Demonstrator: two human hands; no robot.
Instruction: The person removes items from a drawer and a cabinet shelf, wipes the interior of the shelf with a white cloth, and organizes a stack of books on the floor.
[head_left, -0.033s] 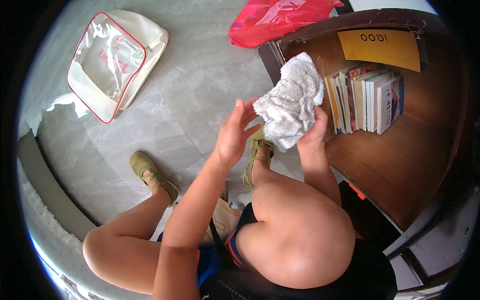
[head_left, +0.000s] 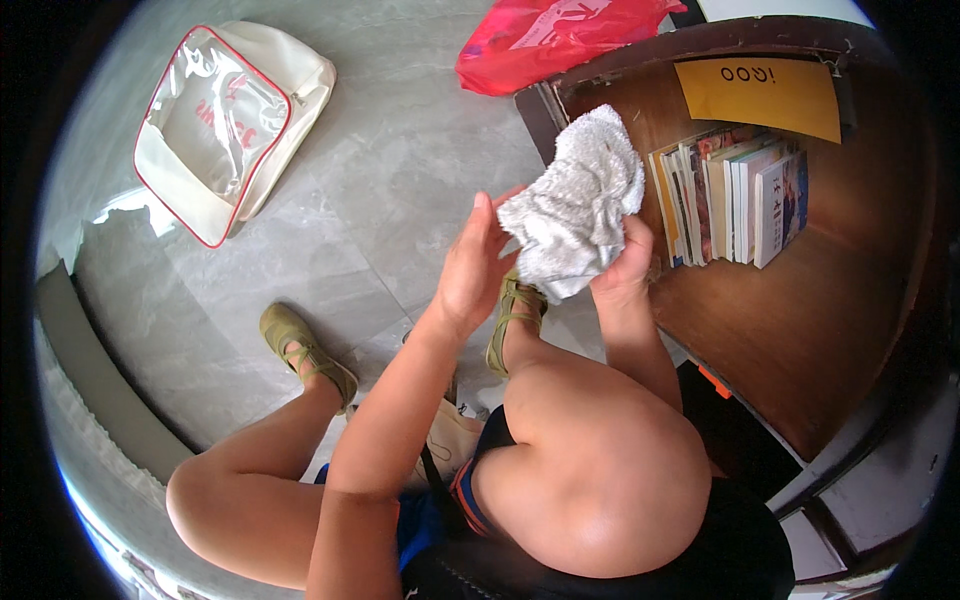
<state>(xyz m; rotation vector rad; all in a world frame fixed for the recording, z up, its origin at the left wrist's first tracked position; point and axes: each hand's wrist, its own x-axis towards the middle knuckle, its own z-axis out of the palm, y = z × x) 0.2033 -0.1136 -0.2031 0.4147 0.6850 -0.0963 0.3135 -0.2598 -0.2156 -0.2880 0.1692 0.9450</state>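
Observation:
A crumpled grey-white fluffy cloth (head_left: 578, 205) hangs in the air above the floor, in front of the wooden shelf's left edge. My right hand (head_left: 625, 262) is closed on its lower right side, thumb on top. At the cloth's left edge is my left hand (head_left: 475, 265), thumb raised and fingers stretched out. Its fingertips reach the cloth's edge and are partly hidden behind it.
A row of upright books (head_left: 730, 200) stands in the brown wooden shelf (head_left: 780, 320) at right, under a yellow sign (head_left: 760, 97). A red plastic bag (head_left: 560, 40) lies beyond. On the grey tiles sits a cream bag with a clear front (head_left: 225, 130).
The cloth has shifted slightly left with my right hand. My left hand has turned a little, and its fingers sit closer to the cloth's edge.

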